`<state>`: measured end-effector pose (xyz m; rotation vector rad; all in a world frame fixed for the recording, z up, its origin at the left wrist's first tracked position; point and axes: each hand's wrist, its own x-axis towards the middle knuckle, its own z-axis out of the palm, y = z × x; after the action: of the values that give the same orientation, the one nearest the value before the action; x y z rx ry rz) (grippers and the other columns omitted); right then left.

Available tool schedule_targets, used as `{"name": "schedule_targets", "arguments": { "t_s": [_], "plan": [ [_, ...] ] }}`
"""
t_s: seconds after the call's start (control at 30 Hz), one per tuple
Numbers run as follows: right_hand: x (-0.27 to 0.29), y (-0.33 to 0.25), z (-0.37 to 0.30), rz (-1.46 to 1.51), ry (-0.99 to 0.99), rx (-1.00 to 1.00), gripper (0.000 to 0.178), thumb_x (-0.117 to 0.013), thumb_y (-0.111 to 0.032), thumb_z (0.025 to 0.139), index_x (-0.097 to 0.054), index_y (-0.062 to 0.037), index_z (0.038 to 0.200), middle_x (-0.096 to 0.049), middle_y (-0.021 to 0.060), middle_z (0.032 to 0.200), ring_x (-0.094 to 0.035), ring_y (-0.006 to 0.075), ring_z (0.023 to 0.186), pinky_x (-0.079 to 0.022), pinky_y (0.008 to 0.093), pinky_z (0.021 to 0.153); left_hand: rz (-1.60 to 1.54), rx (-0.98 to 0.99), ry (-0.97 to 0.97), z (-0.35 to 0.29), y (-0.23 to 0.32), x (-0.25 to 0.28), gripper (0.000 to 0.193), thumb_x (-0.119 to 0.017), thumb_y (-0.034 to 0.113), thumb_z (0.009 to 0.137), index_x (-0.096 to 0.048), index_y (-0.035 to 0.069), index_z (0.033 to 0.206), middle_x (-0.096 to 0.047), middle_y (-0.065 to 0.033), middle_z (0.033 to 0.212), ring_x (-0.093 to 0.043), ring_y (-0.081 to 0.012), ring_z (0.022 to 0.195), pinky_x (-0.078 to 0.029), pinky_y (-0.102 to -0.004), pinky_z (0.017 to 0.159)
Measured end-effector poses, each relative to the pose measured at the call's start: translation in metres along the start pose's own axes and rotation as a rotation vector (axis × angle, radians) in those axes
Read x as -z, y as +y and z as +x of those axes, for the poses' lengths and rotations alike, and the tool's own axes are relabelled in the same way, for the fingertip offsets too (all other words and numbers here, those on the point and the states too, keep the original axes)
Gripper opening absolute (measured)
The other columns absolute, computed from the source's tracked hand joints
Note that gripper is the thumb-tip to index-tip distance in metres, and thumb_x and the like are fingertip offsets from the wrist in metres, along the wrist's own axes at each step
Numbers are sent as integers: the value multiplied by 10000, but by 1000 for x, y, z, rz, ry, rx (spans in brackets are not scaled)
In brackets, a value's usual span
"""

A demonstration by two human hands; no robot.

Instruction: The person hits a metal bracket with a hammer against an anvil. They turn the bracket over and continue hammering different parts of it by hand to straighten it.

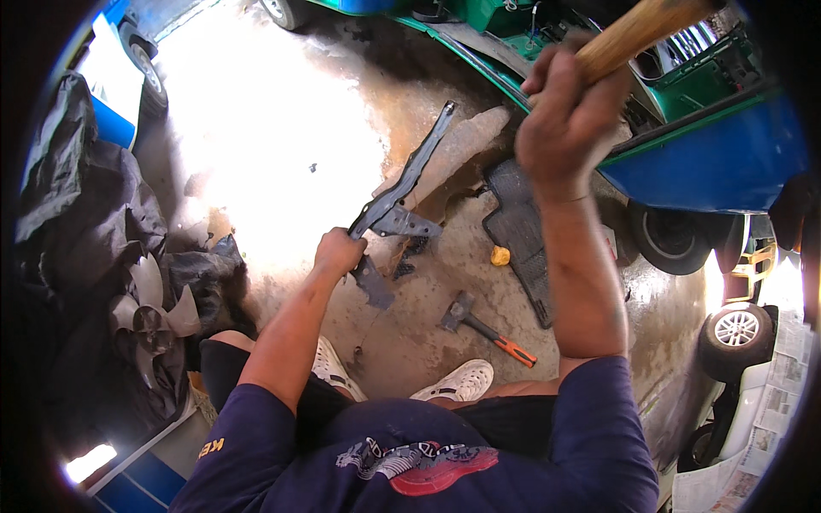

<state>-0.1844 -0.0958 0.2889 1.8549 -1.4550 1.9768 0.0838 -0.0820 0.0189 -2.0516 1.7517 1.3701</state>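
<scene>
My left hand [342, 253] is closed around the lower end of a long dark metal bracket [389, 201], which slants up and away to the right with a plate sticking out of its side. My right hand [569, 128] is raised at the upper right, wrapped round a thick wooden handle [641, 38]. The far end of that handle runs out of the picture, so the tool's head is hidden. A brown, flat slab-like piece [462, 150] lies on the floor behind the bracket. Near my shoes rests a hammer [492, 329] with a black and orange grip.
A black ribbed mat [522, 239] and a small yellow lump [500, 256] lie on the concrete floor. At the right stands a green and blue vehicle body [710, 154]. Dark sheeting [94, 256] with a grey fan [154, 321] is at the left. A wheel [737, 329] sits far right.
</scene>
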Motion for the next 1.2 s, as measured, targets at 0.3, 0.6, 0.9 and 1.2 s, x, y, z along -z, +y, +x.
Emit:
{"name": "schedule_targets", "arguments": {
  "t_s": [0.3,0.6,0.9,1.2],
  "plan": [
    [21,148,-173,-776,-736,-739,289,-575,-309,1067,-540,-35,1153,-729,321,963,-707,536,977,-549,627,851,57,-34,189,24,14,-34,312,-703,285,862,-796,-10,902,-792,-197,844,-799,-326,859,-625,-445,836],
    [4,-2,34,-158,7,71,239,-472,-239,1142,-602,-42,1107,-657,88,812,-621,161,650,-518,337,601,33,95,26,7,23,-16,379,-705,308,896,-796,10,1111,-792,-219,1130,-769,-378,1079,-607,-465,950],
    [15,130,-162,-724,-788,-652,331,-599,-338,1062,-551,-21,1146,-725,315,983,-690,544,968,-541,634,852,-4,22,91,22,33,-30,397,-712,309,880,-796,-11,1099,-779,-257,1154,-757,-412,1101,-595,-478,985],
    [34,24,-129,-464,-354,-441,216,-620,-203,1058,-554,2,1077,-651,300,836,-664,544,824,-518,583,668,33,50,67,17,27,-28,401,-719,320,878,-795,-13,1088,-791,-228,1119,-773,-373,1070,-606,-457,945]
  ]
}}
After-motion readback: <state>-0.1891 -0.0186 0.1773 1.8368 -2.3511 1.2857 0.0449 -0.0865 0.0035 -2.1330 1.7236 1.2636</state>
